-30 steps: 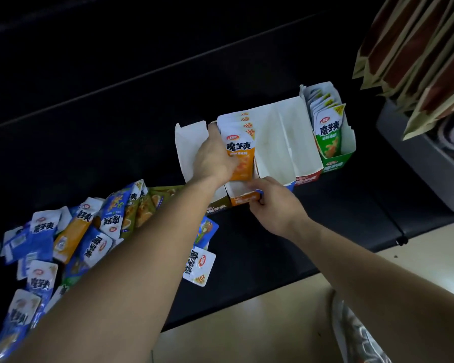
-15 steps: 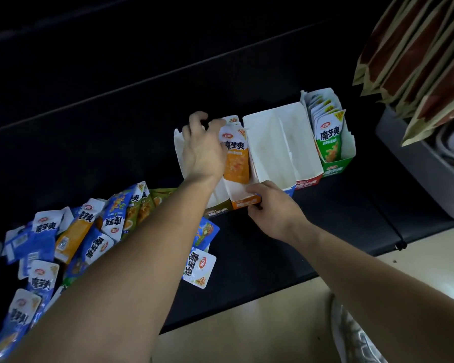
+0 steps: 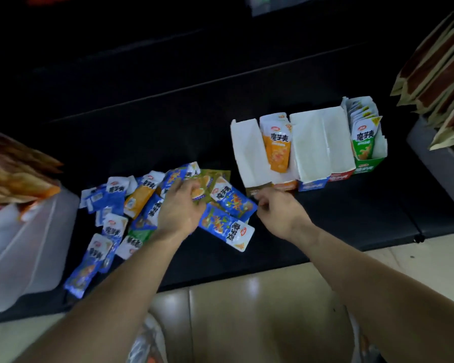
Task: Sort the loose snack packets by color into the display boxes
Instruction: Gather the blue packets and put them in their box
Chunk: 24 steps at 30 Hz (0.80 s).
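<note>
Loose snack packets (image 3: 116, 205), mostly blue with some orange and olive, lie heaped on the black shelf (image 3: 351, 218) at left. My left hand (image 3: 180, 205) is on the heap and pinches an olive-green packet (image 3: 207, 183) between thumb and fingers; the view is blurred. My right hand (image 3: 278, 210) hovers just in front of the olive display box (image 3: 247, 150), fingers loosely curled, holding nothing. To its right stand the orange box (image 3: 286, 185) with orange packets (image 3: 278, 148), the blue box (image 3: 312, 183), the red box (image 3: 341, 176) and the green box (image 3: 368, 167) with green packets (image 3: 363, 137).
A white bin (image 3: 24, 244) with snack bags stands at the left end of the shelf. A grey bin (image 3: 435, 158) holding tall brown bags (image 3: 435, 61) stands at the right. Tiled floor (image 3: 247, 310) lies below the shelf's front edge.
My left hand has left the orange box and dropped onto the loose heap. My right hand has let go of the box front and pulled back a little. The camera has swung left.
</note>
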Available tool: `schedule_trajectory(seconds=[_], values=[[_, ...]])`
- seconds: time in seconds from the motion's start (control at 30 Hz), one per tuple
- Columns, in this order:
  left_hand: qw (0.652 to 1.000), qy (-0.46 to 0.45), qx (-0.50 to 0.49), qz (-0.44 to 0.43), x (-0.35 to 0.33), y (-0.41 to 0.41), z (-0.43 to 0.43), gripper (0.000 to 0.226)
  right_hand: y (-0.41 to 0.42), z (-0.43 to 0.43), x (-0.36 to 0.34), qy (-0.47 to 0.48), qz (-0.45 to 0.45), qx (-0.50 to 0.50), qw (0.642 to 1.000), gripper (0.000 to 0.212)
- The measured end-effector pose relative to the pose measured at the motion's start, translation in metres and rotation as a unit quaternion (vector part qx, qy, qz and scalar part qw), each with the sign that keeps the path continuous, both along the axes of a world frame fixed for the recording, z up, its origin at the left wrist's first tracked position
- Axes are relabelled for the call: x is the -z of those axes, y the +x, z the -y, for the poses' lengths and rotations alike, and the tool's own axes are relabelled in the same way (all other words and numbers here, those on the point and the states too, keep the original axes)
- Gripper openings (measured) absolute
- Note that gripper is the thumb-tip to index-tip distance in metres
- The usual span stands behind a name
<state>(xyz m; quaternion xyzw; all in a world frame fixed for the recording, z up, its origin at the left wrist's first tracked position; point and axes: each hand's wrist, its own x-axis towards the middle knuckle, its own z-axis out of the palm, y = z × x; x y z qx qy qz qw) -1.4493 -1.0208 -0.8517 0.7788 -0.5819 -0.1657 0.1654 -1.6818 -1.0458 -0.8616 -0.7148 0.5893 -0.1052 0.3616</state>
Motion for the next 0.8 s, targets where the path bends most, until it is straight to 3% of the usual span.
schedule_trajectory(seconds=[0.17, 0.37, 0.43, 0.57, 0.63, 0.8], values=[[0.991, 0.113, -0.066, -0.01, 0.05, 0.038, -0.081, 0.038, 0.043, -0.034, 0.048, 0.024, -0.119, -0.118, 0.986, 0.051], [0.977, 0.139, -0.094, -0.131, 0.09, 0.02, -0.106, 0.041, 0.077, -0.048, 0.082, -0.038, -0.199, -0.04, 0.978, 0.072], [0.971, 0.124, -0.114, -0.169, 0.096, 0.012, -0.098, 0.043, 0.082, -0.046, 0.083, -0.012, -0.159, -0.011, 0.987, 0.067], [0.942, 0.101, -0.175, -0.268, 0.098, -0.008, -0.078, 0.057, 0.081, -0.045, 0.08, 0.072, 0.016, 0.029, 0.997, 0.027], [0.918, 0.091, -0.216, -0.32, 0.1, -0.012, -0.071, 0.062, 0.08, -0.045, 0.078, 0.094, 0.06, 0.025, 0.993, 0.016], [0.89, 0.062, -0.224, -0.393, 0.11, 0.003, -0.069, 0.019, 0.076, -0.026, 0.077, 0.148, 0.073, -0.029, 0.986, 0.003]])
